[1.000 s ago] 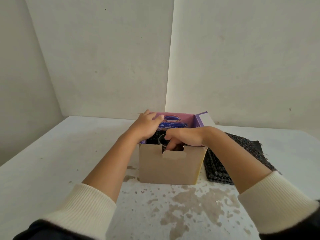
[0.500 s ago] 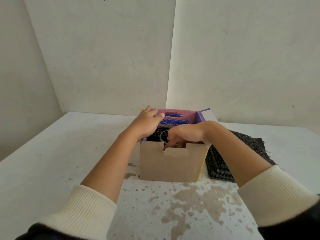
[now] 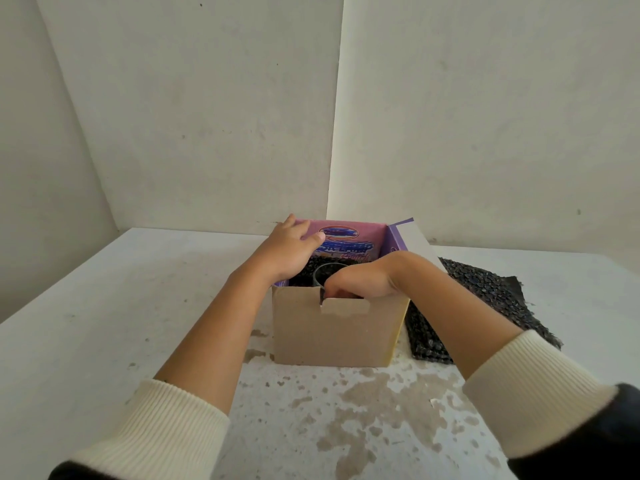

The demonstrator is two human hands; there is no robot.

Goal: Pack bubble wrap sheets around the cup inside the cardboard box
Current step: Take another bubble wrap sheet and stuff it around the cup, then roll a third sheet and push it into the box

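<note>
Now: cup (image 3: 325,271) stands inside the box (image 3: 332,334), black wrap (image 3: 301,271) showing at its left; your left hand (image 3: 289,249) lies on the left rim, fingers loose, gripping nothing; your right hand (image 3: 363,282) is plunged in beside the cup, fingers curled down, tips hidden by the front wall, so I cannot tell whether they pinch wrap. Risks: a hard push may tip the cup; the light box may slide on the table (image 3: 138,306); spare sheets (image 3: 485,299) lie right of the box, so gaps probably remain.

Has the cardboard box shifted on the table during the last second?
No. The cardboard box keeps its near left corner beside the same stain on the table.
</note>
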